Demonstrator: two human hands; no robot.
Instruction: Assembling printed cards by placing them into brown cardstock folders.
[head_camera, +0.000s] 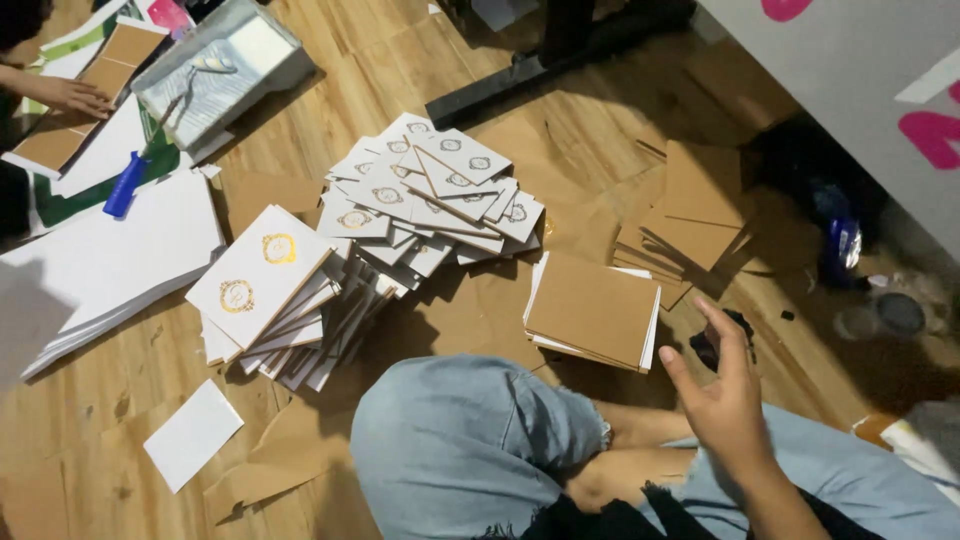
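- My right hand (725, 395) hangs over my knee, fingers loosely spread and released, gripping nothing.
- Just beyond its fingertips lies a small dark object (712, 345) on the floor; I cannot tell whether the fingers touch it.
- The stack of brown boards (592, 310), with white edges showing beneath, sits just to the left of that hand, apart from it, flat on the wooden floor (90, 400).
- My left hand is out of sight.
- Further left, a heap of white cards (435, 195) with round emblems spills toward a tidier stack with gold emblems (262, 275).
- Loose brown sheets (695, 215) lie beyond the hand, toward the wall.
- At upper left, another person's hand (70, 97) presses on a brown board, beside a paint tray (225, 65) and a blue-handled roller (128, 185).
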